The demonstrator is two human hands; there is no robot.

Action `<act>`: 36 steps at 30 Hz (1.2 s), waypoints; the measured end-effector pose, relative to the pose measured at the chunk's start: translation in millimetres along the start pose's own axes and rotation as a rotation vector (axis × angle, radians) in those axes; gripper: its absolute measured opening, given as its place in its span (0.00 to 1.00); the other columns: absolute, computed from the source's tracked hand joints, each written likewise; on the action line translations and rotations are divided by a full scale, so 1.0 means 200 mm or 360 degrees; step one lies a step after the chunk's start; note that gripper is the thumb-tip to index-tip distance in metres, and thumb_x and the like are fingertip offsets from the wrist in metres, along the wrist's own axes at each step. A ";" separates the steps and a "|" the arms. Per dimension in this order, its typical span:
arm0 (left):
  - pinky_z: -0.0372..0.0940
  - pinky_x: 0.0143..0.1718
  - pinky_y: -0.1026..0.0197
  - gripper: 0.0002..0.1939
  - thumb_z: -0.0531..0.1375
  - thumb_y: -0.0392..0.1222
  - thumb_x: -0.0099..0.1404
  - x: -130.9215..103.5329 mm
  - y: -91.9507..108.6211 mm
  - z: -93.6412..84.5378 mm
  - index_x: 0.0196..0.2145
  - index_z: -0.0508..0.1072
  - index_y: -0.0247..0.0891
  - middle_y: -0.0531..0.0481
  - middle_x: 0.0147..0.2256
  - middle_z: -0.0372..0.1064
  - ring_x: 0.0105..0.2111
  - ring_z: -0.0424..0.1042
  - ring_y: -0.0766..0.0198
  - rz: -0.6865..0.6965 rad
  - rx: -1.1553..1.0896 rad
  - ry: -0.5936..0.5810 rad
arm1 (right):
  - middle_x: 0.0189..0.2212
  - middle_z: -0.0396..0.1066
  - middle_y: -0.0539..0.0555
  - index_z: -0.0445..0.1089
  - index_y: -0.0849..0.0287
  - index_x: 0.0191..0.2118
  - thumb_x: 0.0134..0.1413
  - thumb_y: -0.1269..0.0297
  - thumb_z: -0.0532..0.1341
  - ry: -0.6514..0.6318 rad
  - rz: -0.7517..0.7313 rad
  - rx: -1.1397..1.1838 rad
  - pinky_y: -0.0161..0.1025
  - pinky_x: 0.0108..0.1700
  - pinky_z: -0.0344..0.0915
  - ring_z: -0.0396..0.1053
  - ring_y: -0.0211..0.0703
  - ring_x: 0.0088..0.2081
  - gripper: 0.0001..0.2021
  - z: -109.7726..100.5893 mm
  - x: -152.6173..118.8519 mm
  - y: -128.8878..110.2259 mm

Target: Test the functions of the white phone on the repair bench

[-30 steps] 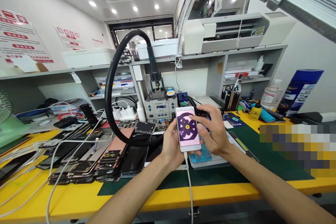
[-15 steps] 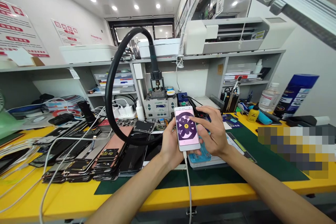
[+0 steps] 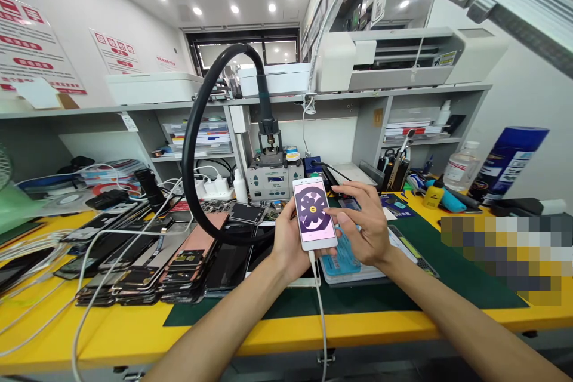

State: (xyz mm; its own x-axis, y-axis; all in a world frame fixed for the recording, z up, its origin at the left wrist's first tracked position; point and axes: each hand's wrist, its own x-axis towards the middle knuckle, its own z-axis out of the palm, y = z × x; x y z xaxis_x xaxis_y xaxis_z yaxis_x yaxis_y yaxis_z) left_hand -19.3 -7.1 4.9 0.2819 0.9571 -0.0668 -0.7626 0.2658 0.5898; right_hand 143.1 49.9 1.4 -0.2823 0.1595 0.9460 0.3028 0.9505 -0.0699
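The left hand (image 3: 286,245) grips a white phone (image 3: 314,215) from below and along its side, holding it upright and tilted back above the front part of the desk (image 3: 250,340), with its lit screen facing the camera. The screen shows a dark purple ring-like pattern with a small yellow mark in its middle, on a pale pink ground. The right hand (image 3: 369,227) is partly open, its fingers spread and bent, with one fingertip at the right side of the screen; whether it presses the glass, I cannot tell. A white cable (image 3: 321,310) is plugged into the bottom end of the phone and runs down past the desk's front edge. Under and beyond the hands lies a dark green mat (image 3: 452,274), and a light blue case (image 3: 342,253) rests just beside the phone, behind the right hand. To the left are stacks of phone parts (image 3: 183,262) and a loose tangle of white cables (image 3: 40,245). Behind the phone stands a grey machine (image 3: 268,182), with a thick black hose (image 3: 190,149) looping up from it. A yellow bottle (image 3: 433,194) stands farther right.
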 end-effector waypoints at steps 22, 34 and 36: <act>0.71 0.32 0.54 0.32 0.50 0.63 0.68 0.00 -0.01 0.00 0.48 0.75 0.31 0.38 0.36 0.75 0.32 0.76 0.53 0.0001 -0.0024 0.0074 | 0.52 0.72 0.57 0.80 0.55 0.36 0.54 0.71 0.56 -0.0150 -0.0146 0.0102 0.62 0.52 0.64 0.63 0.60 0.55 0.14 0.00 -0.01 -0.03; 0.72 0.27 0.51 0.30 0.50 0.62 0.68 0.00 0.04 -0.03 0.45 0.74 0.30 0.36 0.38 0.74 0.31 0.75 0.51 0.0027 -0.0046 -0.0030 | 0.52 0.72 0.59 0.79 0.56 0.36 0.54 0.73 0.56 -0.0060 -0.0171 0.0103 0.62 0.50 0.65 0.63 0.61 0.54 0.13 0.00 -0.01 0.00; 0.72 0.26 0.50 0.30 0.50 0.62 0.68 0.00 0.05 -0.03 0.45 0.74 0.29 0.36 0.38 0.74 0.30 0.75 0.51 0.0034 -0.0033 -0.0047 | 0.52 0.72 0.60 0.79 0.57 0.36 0.54 0.73 0.56 -0.0067 -0.0178 0.0093 0.61 0.50 0.65 0.63 0.61 0.54 0.13 0.00 -0.01 -0.01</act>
State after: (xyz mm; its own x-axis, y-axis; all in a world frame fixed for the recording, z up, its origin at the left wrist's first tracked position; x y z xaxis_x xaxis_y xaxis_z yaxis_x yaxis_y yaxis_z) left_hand -29.3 -3.3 5.6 0.2822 0.9589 -0.0302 -0.7803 0.2478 0.5742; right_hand 143.0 48.4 -0.5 -0.3496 0.0615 0.9349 0.2139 0.9767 0.0158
